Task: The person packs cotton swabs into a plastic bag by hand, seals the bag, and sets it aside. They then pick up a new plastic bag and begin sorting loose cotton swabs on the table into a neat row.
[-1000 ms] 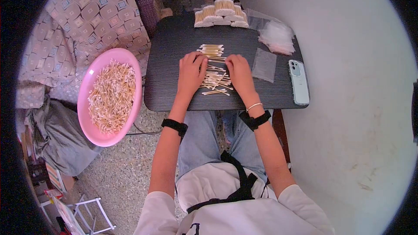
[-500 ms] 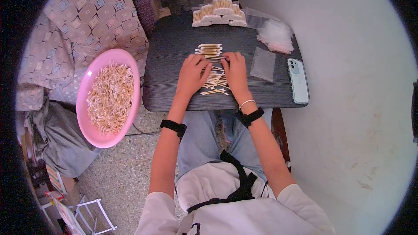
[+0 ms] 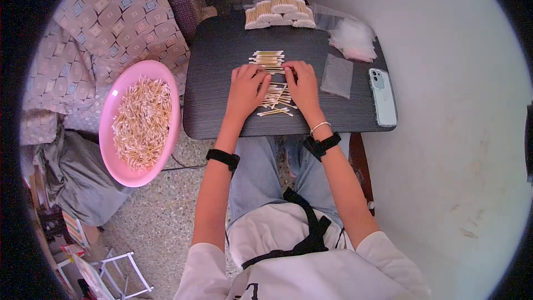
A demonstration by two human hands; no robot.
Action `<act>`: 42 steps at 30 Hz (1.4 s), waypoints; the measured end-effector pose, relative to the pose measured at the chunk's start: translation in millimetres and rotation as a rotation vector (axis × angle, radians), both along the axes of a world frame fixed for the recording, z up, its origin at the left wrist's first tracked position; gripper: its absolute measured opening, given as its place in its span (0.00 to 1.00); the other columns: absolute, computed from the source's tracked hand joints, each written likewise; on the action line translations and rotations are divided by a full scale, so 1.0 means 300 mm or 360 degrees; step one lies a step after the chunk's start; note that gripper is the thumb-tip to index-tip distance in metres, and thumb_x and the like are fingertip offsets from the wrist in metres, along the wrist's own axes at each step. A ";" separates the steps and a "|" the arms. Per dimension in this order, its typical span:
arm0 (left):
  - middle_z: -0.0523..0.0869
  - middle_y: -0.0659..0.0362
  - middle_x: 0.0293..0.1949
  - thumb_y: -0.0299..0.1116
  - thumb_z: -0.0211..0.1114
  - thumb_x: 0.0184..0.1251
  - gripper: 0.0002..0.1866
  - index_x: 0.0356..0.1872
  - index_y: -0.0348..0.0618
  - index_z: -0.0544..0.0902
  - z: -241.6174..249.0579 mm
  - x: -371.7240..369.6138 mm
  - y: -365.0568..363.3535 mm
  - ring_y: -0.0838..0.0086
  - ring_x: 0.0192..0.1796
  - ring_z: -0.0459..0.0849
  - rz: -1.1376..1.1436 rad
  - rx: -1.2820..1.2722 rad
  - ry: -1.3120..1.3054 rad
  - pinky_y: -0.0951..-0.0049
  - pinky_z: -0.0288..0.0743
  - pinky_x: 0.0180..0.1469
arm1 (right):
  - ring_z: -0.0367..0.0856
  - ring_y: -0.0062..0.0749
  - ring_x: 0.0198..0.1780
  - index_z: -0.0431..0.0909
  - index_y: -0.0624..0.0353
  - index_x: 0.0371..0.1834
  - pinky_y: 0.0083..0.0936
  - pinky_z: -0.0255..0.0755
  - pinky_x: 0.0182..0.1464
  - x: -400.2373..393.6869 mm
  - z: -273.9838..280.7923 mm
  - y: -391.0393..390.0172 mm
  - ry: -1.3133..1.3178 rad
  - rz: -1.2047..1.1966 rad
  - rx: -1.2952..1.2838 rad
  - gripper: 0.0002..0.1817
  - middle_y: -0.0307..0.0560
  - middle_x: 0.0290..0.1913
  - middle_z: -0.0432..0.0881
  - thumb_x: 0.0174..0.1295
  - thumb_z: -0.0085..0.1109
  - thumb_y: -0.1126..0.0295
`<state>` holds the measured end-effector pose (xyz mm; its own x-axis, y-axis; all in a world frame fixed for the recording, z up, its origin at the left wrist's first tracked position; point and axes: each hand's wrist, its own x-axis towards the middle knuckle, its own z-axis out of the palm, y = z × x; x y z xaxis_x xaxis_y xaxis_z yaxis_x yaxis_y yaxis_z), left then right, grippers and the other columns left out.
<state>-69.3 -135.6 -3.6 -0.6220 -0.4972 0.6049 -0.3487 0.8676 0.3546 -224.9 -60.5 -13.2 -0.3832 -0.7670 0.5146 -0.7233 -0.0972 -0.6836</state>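
Note:
On the dark table (image 3: 216, 55), my left hand (image 3: 245, 92) and my right hand (image 3: 303, 87) lie palm-down either side of a loose heap of cotton swabs (image 3: 275, 99). The fingertips of both hands meet at the near end of a neat row of aligned swabs (image 3: 267, 59) just beyond the heap. Whether any swab is pinched between the fingers is hidden by the hands.
Bundled swab packs (image 3: 279, 10) stand at the table's far edge. A pile of clear bags (image 3: 353, 40), one flat bag (image 3: 337, 75) and a phone (image 3: 383, 96) lie to the right. A pink basin (image 3: 116, 103) full of swabs sits left, below the table. A white wall is at right.
Both hands slid away from me over the loose swabs, from the middle of the heap up to the near end of the aligned row.

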 end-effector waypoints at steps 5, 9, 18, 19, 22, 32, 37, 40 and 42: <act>0.80 0.58 0.48 0.34 0.62 0.65 0.09 0.37 0.41 0.85 -0.011 -0.004 0.000 0.61 0.59 0.71 0.0115 -0.0042 0.0012 0.58 0.64 0.59 | 0.74 0.50 0.43 0.78 0.61 0.39 0.39 0.68 0.48 0.000 0.000 0.006 -0.0017 -0.0013 -0.0018 0.05 0.52 0.38 0.79 0.63 0.54 0.74; 0.79 0.57 0.52 0.33 0.62 0.64 0.09 0.41 0.44 0.85 -0.006 -0.003 0.006 0.57 0.60 0.70 0.0101 -0.0031 -0.0010 0.58 0.63 0.62 | 0.74 0.49 0.44 0.78 0.61 0.38 0.39 0.68 0.49 -0.002 0.000 0.006 -0.0015 0.0021 -0.0052 0.05 0.51 0.38 0.79 0.62 0.54 0.74; 0.81 0.59 0.41 0.33 0.65 0.61 0.06 0.34 0.42 0.84 -0.008 0.014 -0.016 0.62 0.51 0.76 0.0062 0.0292 0.0177 0.61 0.68 0.56 | 0.77 0.36 0.41 0.82 0.52 0.37 0.33 0.68 0.49 -0.008 0.027 0.022 -0.0211 0.0230 0.0093 0.09 0.39 0.35 0.83 0.56 0.65 0.63; 0.81 0.59 0.40 0.32 0.65 0.60 0.06 0.34 0.41 0.84 -0.013 0.015 -0.022 0.62 0.49 0.76 -0.0024 0.0395 0.0217 0.61 0.68 0.55 | 0.77 0.36 0.42 0.83 0.50 0.36 0.32 0.67 0.49 -0.011 0.028 0.026 -0.0084 0.0264 0.0116 0.10 0.38 0.35 0.83 0.55 0.66 0.60; 0.81 0.58 0.39 0.32 0.66 0.59 0.06 0.35 0.41 0.84 -0.010 0.025 -0.027 0.62 0.47 0.77 -0.0218 0.0509 0.0194 0.62 0.69 0.54 | 0.77 0.34 0.42 0.84 0.47 0.34 0.31 0.64 0.51 -0.015 0.027 0.029 0.0166 0.0340 0.0161 0.12 0.33 0.34 0.84 0.52 0.68 0.54; 0.81 0.57 0.39 0.31 0.65 0.61 0.08 0.40 0.43 0.85 -0.012 0.074 -0.025 0.63 0.47 0.76 -0.0265 0.0502 0.0034 0.64 0.68 0.51 | 0.75 0.35 0.45 0.85 0.47 0.33 0.33 0.62 0.51 -0.014 0.015 0.029 0.0182 0.0325 0.0206 0.09 0.34 0.36 0.82 0.56 0.64 0.57; 0.81 0.57 0.38 0.31 0.64 0.62 0.08 0.41 0.43 0.85 -0.008 0.057 -0.035 0.62 0.45 0.77 -0.0221 0.0493 -0.0049 0.65 0.69 0.50 | 0.75 0.36 0.45 0.84 0.50 0.35 0.34 0.62 0.52 -0.007 0.014 0.030 0.0163 0.0268 0.0201 0.08 0.37 0.38 0.81 0.58 0.62 0.60; 0.81 0.57 0.38 0.30 0.64 0.63 0.08 0.41 0.42 0.85 -0.009 0.049 -0.031 0.61 0.44 0.77 -0.0163 0.0420 -0.0062 0.65 0.69 0.48 | 0.75 0.37 0.45 0.84 0.52 0.35 0.34 0.63 0.52 -0.004 0.006 0.025 0.0135 0.0231 0.0136 0.08 0.39 0.38 0.80 0.59 0.61 0.62; 0.81 0.56 0.38 0.30 0.63 0.63 0.08 0.41 0.42 0.85 -0.006 0.042 -0.028 0.61 0.44 0.78 -0.0126 0.0399 -0.0059 0.65 0.69 0.48 | 0.75 0.39 0.44 0.84 0.53 0.34 0.34 0.65 0.50 -0.003 0.001 0.020 0.0109 0.0207 0.0060 0.07 0.41 0.38 0.80 0.60 0.60 0.64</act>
<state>-56.7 -144.1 -5.3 -0.6844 -0.5776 0.4449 -0.3000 0.7792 0.5503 -225.7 -54.6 -13.0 -0.2446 -0.8271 0.5060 -0.7512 -0.1684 -0.6383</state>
